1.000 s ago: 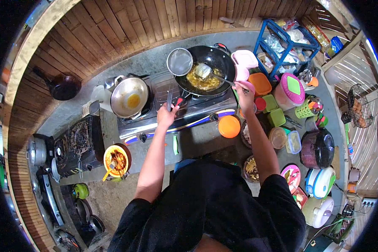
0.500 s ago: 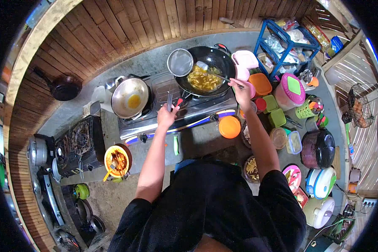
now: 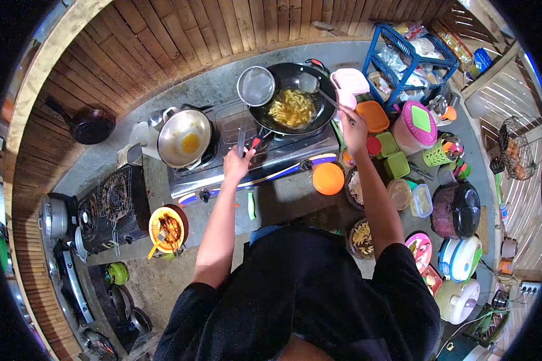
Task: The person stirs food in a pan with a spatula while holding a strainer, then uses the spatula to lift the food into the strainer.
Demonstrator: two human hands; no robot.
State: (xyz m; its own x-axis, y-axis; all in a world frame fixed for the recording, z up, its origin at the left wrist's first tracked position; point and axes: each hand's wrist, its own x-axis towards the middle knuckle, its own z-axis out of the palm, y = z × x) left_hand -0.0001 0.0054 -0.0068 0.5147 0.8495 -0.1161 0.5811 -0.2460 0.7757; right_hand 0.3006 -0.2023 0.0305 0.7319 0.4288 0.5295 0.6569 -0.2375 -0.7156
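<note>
My right hand (image 3: 353,125) is gripping the handle of a spatula (image 3: 327,95), which is slanting forward and leftward, its blade pointing toward the far side inside the wok (image 3: 287,74), beyond frying pieces (image 3: 292,109). My left hand (image 3: 237,163) is clasping a forward-pointing grey handle (image 3: 241,141).

The right hand (image 3: 353,127) holds a spatula (image 3: 308,83) in a black wok (image 3: 286,77) of yellow pieces (image 3: 293,108); the left hand (image 3: 237,166) grips a strainer (image 3: 256,86). A bowl (image 3: 153,226) stands by the bench's (image 3: 242,220) front edge.
</note>
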